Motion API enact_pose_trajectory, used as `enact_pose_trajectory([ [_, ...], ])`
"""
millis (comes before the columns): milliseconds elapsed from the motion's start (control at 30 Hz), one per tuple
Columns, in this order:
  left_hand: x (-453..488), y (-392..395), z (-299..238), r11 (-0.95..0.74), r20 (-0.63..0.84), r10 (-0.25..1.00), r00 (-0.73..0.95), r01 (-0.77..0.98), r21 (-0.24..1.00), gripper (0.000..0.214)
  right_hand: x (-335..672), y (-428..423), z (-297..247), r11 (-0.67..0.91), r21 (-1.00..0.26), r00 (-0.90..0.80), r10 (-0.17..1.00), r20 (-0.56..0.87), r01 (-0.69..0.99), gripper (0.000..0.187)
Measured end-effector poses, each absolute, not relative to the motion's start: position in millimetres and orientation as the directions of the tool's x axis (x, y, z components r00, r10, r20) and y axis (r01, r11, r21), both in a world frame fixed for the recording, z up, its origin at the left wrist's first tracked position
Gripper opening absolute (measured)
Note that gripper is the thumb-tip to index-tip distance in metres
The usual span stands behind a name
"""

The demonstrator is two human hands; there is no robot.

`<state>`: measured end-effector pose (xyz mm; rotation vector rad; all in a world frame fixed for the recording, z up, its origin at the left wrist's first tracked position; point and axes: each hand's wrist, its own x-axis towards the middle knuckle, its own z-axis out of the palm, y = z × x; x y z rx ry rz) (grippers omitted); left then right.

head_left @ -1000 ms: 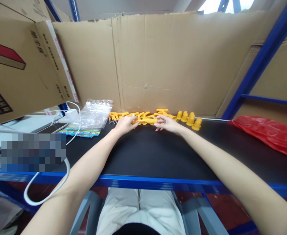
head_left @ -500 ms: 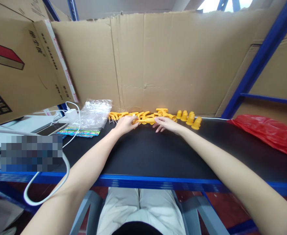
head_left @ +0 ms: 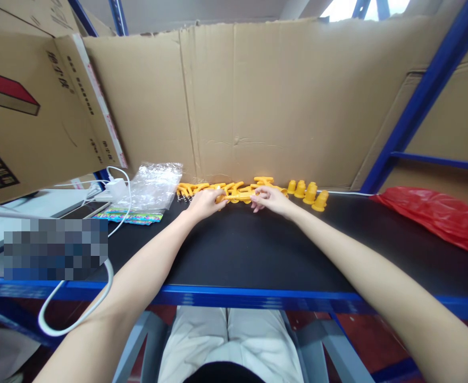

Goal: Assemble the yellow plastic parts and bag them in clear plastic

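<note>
Glossy yellow plastic parts (smooth) on matt black tabletop.

yellow plastic piece, horizontal, mid-table

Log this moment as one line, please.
left hand: holds end of yellow part | right hand: pinches other end | over: black table | nearby: yellow caps, plastic bag

On the near side of my right hand I see bare bench; ahead, the cardboard wall blocks it, and yellow caps crowd its right.
</note>
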<state>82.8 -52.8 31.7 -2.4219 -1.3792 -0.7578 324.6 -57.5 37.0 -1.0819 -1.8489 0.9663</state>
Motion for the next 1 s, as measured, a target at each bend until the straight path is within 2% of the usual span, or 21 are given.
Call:
enact_pose_trajectory([
  [400,82,-50,31,-0.53,0.549,0.721,0.423,0.847,0.044,0.03,325,-52,32,0.343,-0.877,-0.344,0.912,0.225,0.336,0.033],
  [733,78,-47,31,-0.541,0.537,0.719,0.441,0.841,0.033,0.03,323,-48,27,0.357,-0.885,-0.359,0.901,0.241,0.301,0.029],
  [1000,71,-44,29,-0.553,0.513,0.734,0.445,0.83,0.073,0.037,318,-49,23,0.385,-0.876,-0.349,0.895,0.278,0.29,0.039],
])
